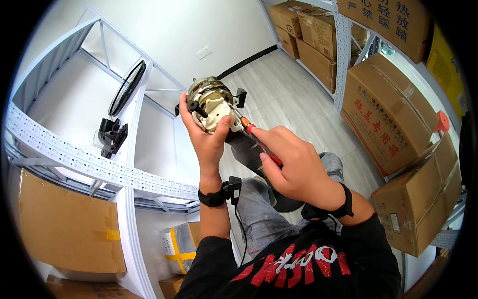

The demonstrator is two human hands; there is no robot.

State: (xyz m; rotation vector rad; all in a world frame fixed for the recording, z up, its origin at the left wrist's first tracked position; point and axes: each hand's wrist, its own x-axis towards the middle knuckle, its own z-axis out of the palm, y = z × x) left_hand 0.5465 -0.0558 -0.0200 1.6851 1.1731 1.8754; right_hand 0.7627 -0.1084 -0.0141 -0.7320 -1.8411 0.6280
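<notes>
My left hand point(208, 144) grips an uncovered electric fan motor point(208, 88), its thumb over the cream plastic housing point(217, 106) on the near side. A black knob point(197, 108) sticks out from that housing. My right hand point(301, 167) is closed around a screwdriver point(247, 125) with a red and orange handle. The screwdriver points at the right edge of the housing; whether its tip sits in a screw is too small to tell. Below the motor a dark stand point(244, 149) runs down toward my legs, partly hidden by my right hand.
At left, a white metal shelf point(99, 159) holds a round black fan grille point(127, 88) and small black parts point(110, 137). Cardboard boxes point(386, 114) fill the right-hand shelving, with another carton point(420, 194) nearer me. A large carton point(69, 224) lies at lower left. Grey flooring point(294, 94) lies beyond my knees.
</notes>
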